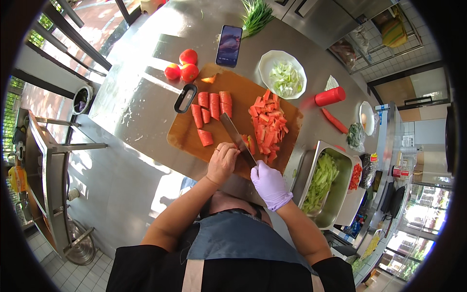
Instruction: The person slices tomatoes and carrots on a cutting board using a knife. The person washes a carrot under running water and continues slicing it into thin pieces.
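My right hand [269, 182], in a thin purple glove, grips the handle of a kitchen knife [233, 132]. The broad blade slants to the upper left over the wooden cutting board [182, 140]. My bare left hand [222, 162] is at the near side of the blade, fingers bent; whether they pinch anything is hidden. A few cut carrot slices [249, 143] sit just beyond the blade. Thick carrot chunks [214, 104] stand in rows on the board's left, with one carrot chunk [205, 137] nearer me. Chopped carrot [269, 126] is heaped on the right.
Tomatoes [188, 72], a phone [228, 45] and green scallions [257, 20] lie beyond the board. A white plate [265, 75] holds cut scallion. Right are a red bottle [330, 96], a whole carrot [335, 120] and a steel pan [337, 199] of sliced green vegetable.
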Tool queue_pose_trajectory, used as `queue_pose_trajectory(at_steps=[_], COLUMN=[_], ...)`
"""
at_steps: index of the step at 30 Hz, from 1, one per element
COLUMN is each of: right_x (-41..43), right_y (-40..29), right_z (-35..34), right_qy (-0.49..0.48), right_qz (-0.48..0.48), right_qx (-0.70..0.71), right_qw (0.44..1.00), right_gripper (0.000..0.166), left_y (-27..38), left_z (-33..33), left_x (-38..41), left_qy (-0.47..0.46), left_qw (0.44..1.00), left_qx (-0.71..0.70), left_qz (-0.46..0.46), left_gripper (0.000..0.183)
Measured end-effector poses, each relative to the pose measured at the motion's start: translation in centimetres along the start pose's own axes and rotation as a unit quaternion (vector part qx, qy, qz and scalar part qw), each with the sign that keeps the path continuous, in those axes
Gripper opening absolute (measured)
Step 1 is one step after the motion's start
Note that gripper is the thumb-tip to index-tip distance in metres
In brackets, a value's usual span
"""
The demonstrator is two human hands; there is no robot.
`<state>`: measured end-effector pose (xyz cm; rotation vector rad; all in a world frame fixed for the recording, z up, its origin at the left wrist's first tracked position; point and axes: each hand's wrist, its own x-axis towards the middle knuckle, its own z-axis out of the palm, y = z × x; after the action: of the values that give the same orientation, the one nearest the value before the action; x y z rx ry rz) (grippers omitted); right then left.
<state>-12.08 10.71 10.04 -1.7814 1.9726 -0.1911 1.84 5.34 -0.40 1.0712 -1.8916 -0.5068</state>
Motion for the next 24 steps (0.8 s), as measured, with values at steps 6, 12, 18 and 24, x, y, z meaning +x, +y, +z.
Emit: queue_pose_trajectory(at_steps=[6, 12, 18, 24], right_x=[-1.0, -0.2, -0.9, -2.4], right_y=[0.4, 0.2, 1.0, 1.4], right_z=[-1.0, -1.2, 0.2, -1.1], right_qy=[0.015, -0.029, 0.056, -0.024], right_qz=[-0.002, 0.028, 0.023, 0.024], right_qx=[0.036, 0.024, 0.1, 0.126], right_qw=[0.999, 0.999, 0.993, 0.991], right_gripper=[0.019, 0.019, 0.02, 0.02], left_y=[0.1, 0.1, 0.0, -0.9], left_z=[-0.2, -0.2, -0.5, -6.1], left_x=[0.0, 0.0, 0.1, 1.1], left_qy=[0.0, -0.004, -0.022, 0.05], left_qw=[1.0, 1.0, 1.0, 0.978], left_qx=[-0.002, -0.002, 0.016, 0.183], left_qz=[0.006, 0.002, -0.002, -0.087], left_gripper=[0.012, 0.014, 0.018, 0.026])
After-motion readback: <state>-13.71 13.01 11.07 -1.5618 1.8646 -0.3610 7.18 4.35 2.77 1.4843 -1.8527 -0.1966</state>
